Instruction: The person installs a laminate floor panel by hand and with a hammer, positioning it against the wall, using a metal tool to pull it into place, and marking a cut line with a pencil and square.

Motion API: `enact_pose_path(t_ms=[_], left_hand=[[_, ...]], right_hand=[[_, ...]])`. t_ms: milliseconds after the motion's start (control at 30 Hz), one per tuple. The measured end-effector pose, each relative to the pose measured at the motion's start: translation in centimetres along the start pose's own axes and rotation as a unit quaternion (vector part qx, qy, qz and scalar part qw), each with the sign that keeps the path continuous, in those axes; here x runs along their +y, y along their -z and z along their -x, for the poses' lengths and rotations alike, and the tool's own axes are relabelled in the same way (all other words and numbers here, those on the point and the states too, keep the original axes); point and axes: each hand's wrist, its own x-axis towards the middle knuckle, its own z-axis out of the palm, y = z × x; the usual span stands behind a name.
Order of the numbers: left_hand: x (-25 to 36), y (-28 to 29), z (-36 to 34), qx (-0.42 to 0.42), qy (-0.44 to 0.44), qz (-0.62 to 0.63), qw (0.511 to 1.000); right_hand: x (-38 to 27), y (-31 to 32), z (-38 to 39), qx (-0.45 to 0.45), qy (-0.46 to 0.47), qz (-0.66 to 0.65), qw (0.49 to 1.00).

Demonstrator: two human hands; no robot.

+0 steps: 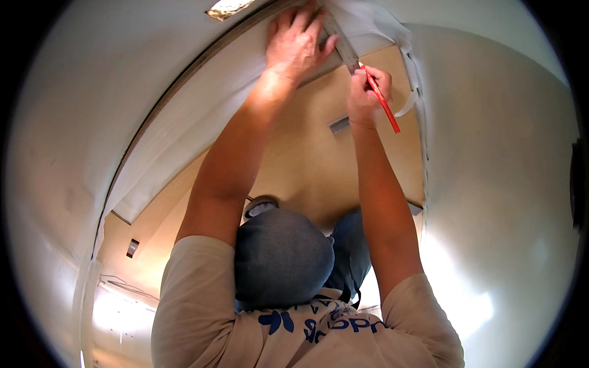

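My left hand (pixel 299 44) lies with spread fingers on a white panel (pixel 251 73), its fingertips near the upper end of a metal ruler (pixel 341 43). The ruler slants down toward a light brown wooden board (pixel 319 116). In my right hand (pixel 370 92) is a red pencil (pixel 385 109), gripped between thumb and fingers. The pencil's point is up at the ruler's lower end, by the board's upper part. What lies under my left palm is hidden.
Curved pale walls rise on the left (pixel 55 153) and right (pixel 497 141). A small rectangular cutout (pixel 338 125) shows in the board, another (pixel 132 248) at lower left. My bent knee (pixel 283 257) is below my arms. Loose white sheeting (pixel 380 24) hangs at the upper right.
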Motion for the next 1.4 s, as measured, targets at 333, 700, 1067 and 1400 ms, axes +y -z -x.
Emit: enact_pose_path(t_ms=[333, 700, 1067, 1400], left_hand=[[-0.3, -1.2, 0.0, 0.031, 0.003, -0.029, 0.999], [-0.6, -1.4, 0.1, 0.023, 0.002, -0.018, 1.0], [-0.5, -0.3, 0.2, 0.014, -0.013, -0.001, 1.0], [0.0, -0.4, 0.4, -0.014, -0.017, -0.009, 1.0]], right_hand=[[-0.7, 0.8, 0.4, -0.054, -0.082, -0.033, 0.995], [-0.8, 0.9, 0.3, -0.055, -0.076, -0.01, 0.996], [-0.9, 1.0, 0.2, -0.076, -0.117, -0.038, 0.989], [-0.1, 0.6, 0.6, -0.033, -0.07, -0.05, 0.996]])
